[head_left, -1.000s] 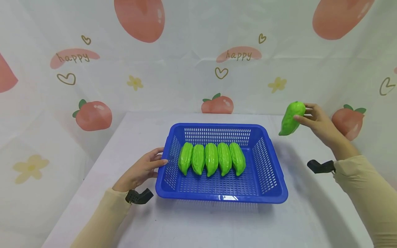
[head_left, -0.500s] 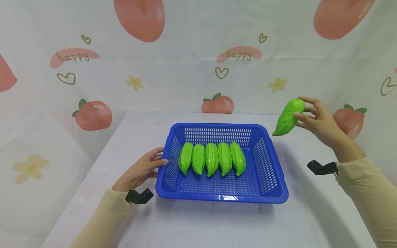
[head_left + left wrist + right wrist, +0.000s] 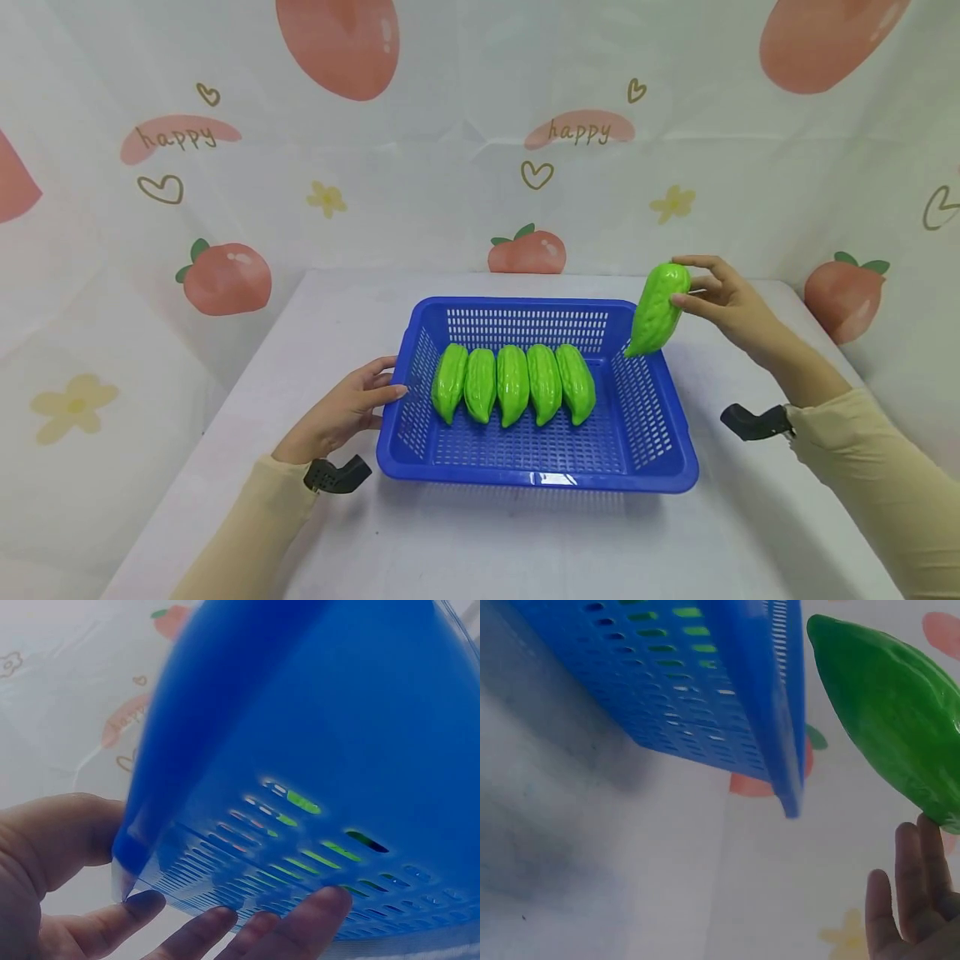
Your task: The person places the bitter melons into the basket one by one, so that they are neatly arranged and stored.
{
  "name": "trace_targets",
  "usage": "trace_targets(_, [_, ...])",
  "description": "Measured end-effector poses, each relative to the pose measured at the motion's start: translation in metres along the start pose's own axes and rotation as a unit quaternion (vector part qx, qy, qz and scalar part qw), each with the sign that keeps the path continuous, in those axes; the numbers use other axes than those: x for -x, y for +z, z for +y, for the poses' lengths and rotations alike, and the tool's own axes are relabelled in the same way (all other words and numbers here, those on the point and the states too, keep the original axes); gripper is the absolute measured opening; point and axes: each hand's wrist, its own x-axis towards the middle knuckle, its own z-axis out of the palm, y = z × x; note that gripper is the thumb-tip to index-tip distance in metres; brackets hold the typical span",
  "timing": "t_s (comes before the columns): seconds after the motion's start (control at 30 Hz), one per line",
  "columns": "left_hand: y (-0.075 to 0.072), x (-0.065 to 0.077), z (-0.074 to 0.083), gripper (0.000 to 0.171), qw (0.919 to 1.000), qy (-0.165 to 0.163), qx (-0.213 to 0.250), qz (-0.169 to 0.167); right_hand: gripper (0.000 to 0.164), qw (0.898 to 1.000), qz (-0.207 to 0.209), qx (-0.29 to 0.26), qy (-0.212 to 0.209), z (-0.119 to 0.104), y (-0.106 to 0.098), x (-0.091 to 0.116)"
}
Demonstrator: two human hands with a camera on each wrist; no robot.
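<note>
Several glossy green bitter melons (image 3: 512, 387) lie side by side in a blue plastic basket (image 3: 536, 478), towards its left and middle. At the basket's left side my left hand (image 3: 348, 408) grips the rim, thumb over the edge and fingers against the slotted outer wall (image 3: 330, 855). My right hand (image 3: 723, 304) pinches another bitter melon (image 3: 657, 310) by its thick upper end, above the basket's back right corner. That melon tilts, its pointed tip down and to the left. In the right wrist view the held melon (image 3: 889, 712) appears beside the basket's rim.
The basket stands on a white table (image 3: 465, 550). A white backdrop cloth (image 3: 435, 208) printed with peaches and flowers hangs behind it. Inside the basket, bare floor (image 3: 603, 437) shows to the right of the melons and in front of them.
My right hand has carried its bitter melon left and downward, from beside the basket to over its back right corner. My left hand and the basket have stayed put.
</note>
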Motion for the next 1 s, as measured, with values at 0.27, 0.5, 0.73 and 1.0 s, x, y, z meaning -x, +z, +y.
trace_targets(0.27, [0.0,-0.001,-0.001,0.072,1.0,0.0,-0.005,0.003,0.05,0.997,-0.041,0.059,0.015,0.007,0.021,0.0])
trace_targets(0.5, [0.0,-0.001,0.0,0.072,1.0,0.001,-0.009,0.002,0.051,0.989,-0.054,0.128,0.049,0.009,0.035,-0.001])
trace_targets(0.73, [0.0,-0.001,0.0,0.073,0.9999,0.0,-0.012,0.006,0.051,0.982,-0.061,0.172,0.043,0.015,0.045,-0.001])
trace_targets(1.0, [0.0,-0.001,-0.001,0.072,1.0,0.003,-0.005,0.0,0.051,0.969,-0.07,0.234,0.047,0.013,0.053,-0.001])
